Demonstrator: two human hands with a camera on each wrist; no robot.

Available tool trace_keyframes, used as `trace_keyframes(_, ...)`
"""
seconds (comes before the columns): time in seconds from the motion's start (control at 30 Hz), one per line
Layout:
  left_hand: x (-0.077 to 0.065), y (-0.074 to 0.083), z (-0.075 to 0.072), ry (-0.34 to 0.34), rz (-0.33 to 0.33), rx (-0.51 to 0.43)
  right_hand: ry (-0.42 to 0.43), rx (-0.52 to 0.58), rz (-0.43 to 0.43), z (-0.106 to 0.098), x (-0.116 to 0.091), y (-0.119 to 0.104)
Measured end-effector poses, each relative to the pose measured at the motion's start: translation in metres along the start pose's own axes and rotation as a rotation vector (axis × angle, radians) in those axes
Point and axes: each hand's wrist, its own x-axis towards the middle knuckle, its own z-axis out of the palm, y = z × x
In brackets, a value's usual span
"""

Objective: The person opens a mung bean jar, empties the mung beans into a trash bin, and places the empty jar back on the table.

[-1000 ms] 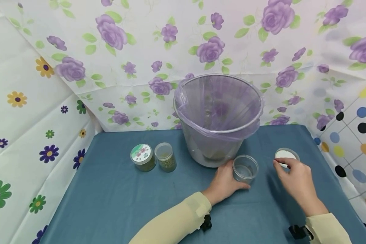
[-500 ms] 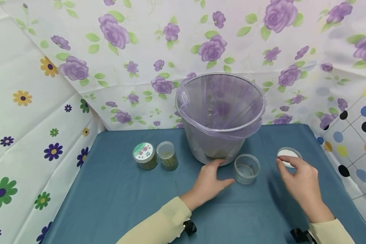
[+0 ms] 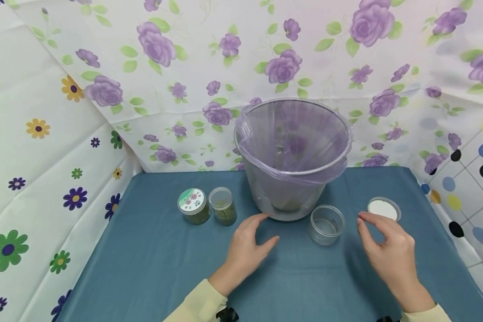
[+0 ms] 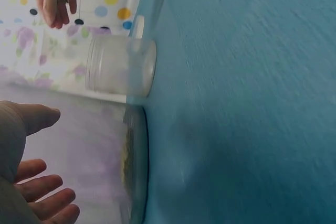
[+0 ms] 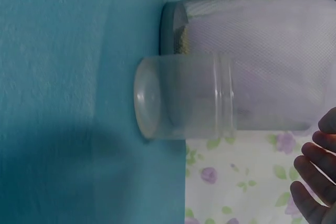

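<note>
My left hand (image 3: 243,250) is in front of the bin with thumb and fingers apart and holds nothing. To its right stands a clear, open-topped plastic jar (image 3: 326,228), upright with nothing visible inside; the right wrist view shows this jar (image 5: 184,98) side-on before the bin. My right hand (image 3: 390,259) hovers right of the jar, fingers loosely bent, thumb and forefinger slightly apart, nothing between them. Just beyond its fingertips lies a round lid with a white disc (image 3: 383,209).
A mesh waste bin (image 3: 290,197) lined with a purple bag stands at the back. Left of it are a jar with a flowered lid (image 3: 193,203) and a narrower jar (image 3: 225,214) with greenish contents. Patterned cloth (image 3: 165,89) hangs behind the blue table (image 3: 153,268).
My left hand has let go of the clear jar and moved left and toward me. My right hand has drawn back slightly from the lid, which stays on the table.
</note>
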Motion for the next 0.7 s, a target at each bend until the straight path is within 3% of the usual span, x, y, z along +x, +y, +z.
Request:
trace_keyframes(0.17,-0.004,-0.015,-0.011,0.138,-0.021,-0.030,0.033,0.070,-0.045,0.007,-0.004,-0.006)
trace_keyframes(0.43,0.001,-0.042,-0.030,0.442,-0.060,-0.025,-0.023,0.152,-0.129,0.020,-0.007,-0.021)
trace_keyframes(0.57,0.007,-0.052,-0.033,0.498,-0.116,0.005,-0.037,0.187,-0.176,0.026,-0.009,-0.027)
trace_keyframes(0.7,0.011,-0.060,-0.033,0.464,-0.212,-0.036,-0.063,0.224,-0.210,0.033,-0.012,-0.033)
